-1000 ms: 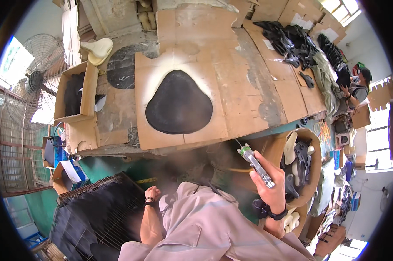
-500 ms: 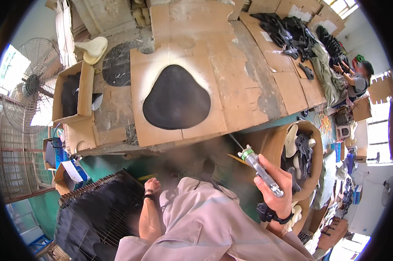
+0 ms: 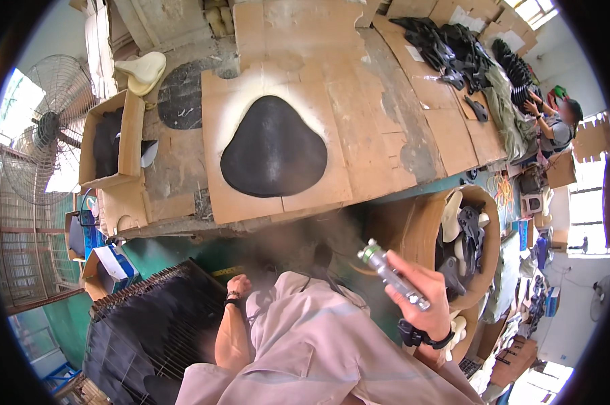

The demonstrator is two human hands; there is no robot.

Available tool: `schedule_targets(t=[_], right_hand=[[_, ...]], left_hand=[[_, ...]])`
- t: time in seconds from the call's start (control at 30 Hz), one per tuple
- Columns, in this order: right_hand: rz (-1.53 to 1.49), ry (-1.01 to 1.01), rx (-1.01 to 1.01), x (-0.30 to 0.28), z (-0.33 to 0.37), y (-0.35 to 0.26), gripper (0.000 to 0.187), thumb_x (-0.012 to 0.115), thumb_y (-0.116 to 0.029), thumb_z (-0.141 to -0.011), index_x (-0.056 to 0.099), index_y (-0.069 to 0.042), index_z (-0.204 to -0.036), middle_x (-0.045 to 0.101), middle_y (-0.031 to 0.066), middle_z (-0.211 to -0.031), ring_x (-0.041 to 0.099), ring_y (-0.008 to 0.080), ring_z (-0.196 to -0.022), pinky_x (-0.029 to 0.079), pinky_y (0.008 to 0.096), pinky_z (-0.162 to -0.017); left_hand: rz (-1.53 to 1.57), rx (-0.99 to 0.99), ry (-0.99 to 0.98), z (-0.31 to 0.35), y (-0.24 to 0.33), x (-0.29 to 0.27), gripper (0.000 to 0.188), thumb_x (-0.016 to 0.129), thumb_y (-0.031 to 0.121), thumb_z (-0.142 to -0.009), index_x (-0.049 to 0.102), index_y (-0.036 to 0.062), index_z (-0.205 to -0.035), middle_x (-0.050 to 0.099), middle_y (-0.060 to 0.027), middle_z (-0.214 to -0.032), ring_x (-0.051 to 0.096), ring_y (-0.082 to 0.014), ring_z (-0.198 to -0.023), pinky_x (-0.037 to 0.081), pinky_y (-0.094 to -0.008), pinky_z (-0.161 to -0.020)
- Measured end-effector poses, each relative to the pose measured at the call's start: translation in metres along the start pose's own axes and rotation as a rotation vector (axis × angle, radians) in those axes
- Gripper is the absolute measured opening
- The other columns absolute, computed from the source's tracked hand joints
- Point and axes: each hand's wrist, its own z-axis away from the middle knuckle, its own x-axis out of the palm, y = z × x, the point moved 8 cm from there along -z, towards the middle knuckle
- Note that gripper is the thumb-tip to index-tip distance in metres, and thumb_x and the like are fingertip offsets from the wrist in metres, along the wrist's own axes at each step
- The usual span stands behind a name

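My right hand (image 3: 418, 297), with a black band on its wrist, is wrapped round a silver spray gun (image 3: 394, 277) with a green ring near its nozzle. The gun points up and left toward the table's front edge, and pale mist hangs near the nozzle. A black, rounded-triangular saddle-shaped piece (image 3: 274, 150) lies on the cardboard, with whitish overspray around its upper edges. A light sheen runs down its middle. My left hand (image 3: 239, 285) hangs in a loose fist beside my lap, below the table edge, with nothing visible in it.
A cardboard box (image 3: 131, 138) of dark pieces stands left on the table by a cream saddle shape (image 3: 143, 73). A large carton (image 3: 420, 229) of saddle parts is at my right. A rack (image 3: 143, 324) holds black pieces lower left. A co-worker (image 3: 558, 125) handles black parts far right.
My right hand and the spray gun have shifted slightly left and down, away from the table. A lighter sheen now shows on the black piece. My left hand is nearly still.
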Motion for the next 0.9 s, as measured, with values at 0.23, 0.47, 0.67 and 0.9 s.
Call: schedule_targets(t=[0.23, 0.47, 0.67, 0.9], right_hand=[[-0.004, 0.241, 0.149, -0.024, 0.025, 0.034, 0.048, 0.072, -0.004, -0.083, 0.062, 0.003, -0.13, 0.072, 0.0185, -0.099, 0.069, 0.0224, -0.077, 0.053, 0.0305, -0.073], [-0.14, -0.009, 0.072, 0.027, 0.028, 0.019, 0.05, 0.071, 0.002, -0.078, 0.063, 0.003, -0.128, 0.072, 0.0201, -0.099, 0.071, 0.0289, -0.084, 0.054, 0.0325, -0.077], [-0.085, 0.173, 0.216, 0.014, 0.038, 0.025, 0.05, 0.071, 0.001, -0.081, 0.061, 0.005, -0.129, 0.071, 0.0184, -0.098, 0.067, 0.0251, -0.076, 0.052, 0.0291, -0.073], [-0.067, 0.249, 0.265, 0.0, 0.073, 0.038, 0.049, 0.071, 0.0, -0.082, 0.061, 0.005, -0.129, 0.069, 0.0129, -0.086, 0.063, 0.0194, -0.071, 0.05, 0.0291, -0.068]], left_hand=[[0.18, 0.038, -0.045, -0.01, 0.013, -0.001, 0.027, 0.061, 0.015, -0.094, 0.062, 0.0039, -0.118, 0.067, -0.011, -0.087, 0.068, -0.0223, -0.072, 0.06, -0.0397, -0.065], [0.153, 0.559, -0.006, 0.017, 0.177, 0.025, 0.027, 0.063, 0.017, -0.095, 0.064, 0.0022, -0.118, 0.067, -0.0055, -0.084, 0.064, -0.0132, -0.068, 0.055, -0.0276, -0.058], [-0.287, 1.044, 0.393, 0.026, 0.321, 0.074, 0.031, 0.071, 0.021, -0.084, 0.067, 0.0093, -0.111, 0.067, -0.0084, -0.084, 0.064, -0.0234, -0.075, 0.051, -0.0378, -0.07], [-0.801, 0.803, 0.688, 0.059, 0.383, 0.124, 0.037, 0.08, 0.025, -0.077, 0.065, 0.0177, -0.11, 0.064, -0.0088, -0.107, 0.064, -0.0338, -0.101, 0.053, -0.0459, -0.086]])
